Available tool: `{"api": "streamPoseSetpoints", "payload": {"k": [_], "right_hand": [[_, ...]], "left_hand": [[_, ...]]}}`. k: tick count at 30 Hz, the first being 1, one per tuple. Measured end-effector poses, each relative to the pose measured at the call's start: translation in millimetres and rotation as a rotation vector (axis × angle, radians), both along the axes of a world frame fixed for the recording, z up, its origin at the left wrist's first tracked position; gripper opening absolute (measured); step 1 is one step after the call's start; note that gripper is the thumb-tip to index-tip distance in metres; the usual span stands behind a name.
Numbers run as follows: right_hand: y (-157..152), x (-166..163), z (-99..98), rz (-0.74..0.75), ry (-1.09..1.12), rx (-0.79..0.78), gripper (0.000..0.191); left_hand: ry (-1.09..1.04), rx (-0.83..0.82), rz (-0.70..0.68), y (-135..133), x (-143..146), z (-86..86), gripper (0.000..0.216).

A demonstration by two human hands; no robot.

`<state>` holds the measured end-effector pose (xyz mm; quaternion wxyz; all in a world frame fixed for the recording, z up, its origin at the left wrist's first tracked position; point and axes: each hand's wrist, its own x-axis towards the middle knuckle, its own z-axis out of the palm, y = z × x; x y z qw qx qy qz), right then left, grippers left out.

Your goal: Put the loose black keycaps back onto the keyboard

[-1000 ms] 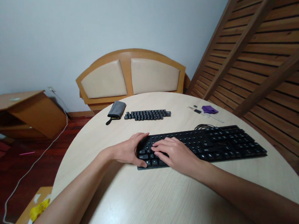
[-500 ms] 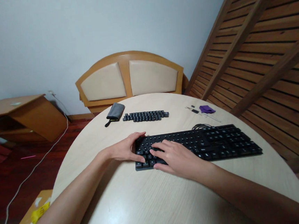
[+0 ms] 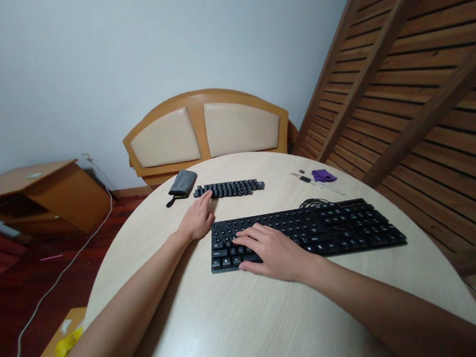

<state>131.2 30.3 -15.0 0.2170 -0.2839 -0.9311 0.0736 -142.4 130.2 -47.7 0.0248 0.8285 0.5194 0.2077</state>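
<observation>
A black keyboard (image 3: 284,227) lies on the round table (image 3: 242,322), its left part under my right hand (image 3: 273,253). The fingers of that hand are spread over the keys and the thumb rests by the front edge. My left hand (image 3: 197,218) reaches past the keyboard's far left corner, fingers stretched out. Its fingertips touch or hover at the left end of several rows of loose black keycaps (image 3: 233,189); I cannot tell whether they grip one. A grey pouch (image 3: 183,182) with a black loop lies left of the keycaps.
On the right of the table are a purple cloth (image 3: 324,175), a thin wire tool (image 3: 326,188) and a small black piece (image 3: 304,179). A coiled cable (image 3: 317,202) sits behind the keyboard. A headboard (image 3: 206,131) and a slatted wooden panel (image 3: 401,92) stand beyond.
My left hand has left the keyboard's left end and moved forward to the keycap rows. My right hand stays on the keyboard. The view has shifted slightly.
</observation>
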Motion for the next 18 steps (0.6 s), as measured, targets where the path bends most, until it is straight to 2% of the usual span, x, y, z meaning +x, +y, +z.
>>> {"api": "streamPoseSetpoints", "payload": {"k": [6,13,18], "right_hand": [[0.5,1.9,-1.5,0.014,-0.023,-0.004,0.044],[-2.2,3.3,2.0,0.009,-0.060,-0.004,0.044],[-2.9,7.8,3.4,0.026,-0.047,-0.050,0.047]], "left_hand": [[0.051,0.031,0.132,11.2,8.1,-2.6,0.063],[0.018,0.056,0.159,6.0,8.6,-0.9,0.055],[-0.062,0.059,0.188,-1.6,2.4,0.0,0.036]]}}
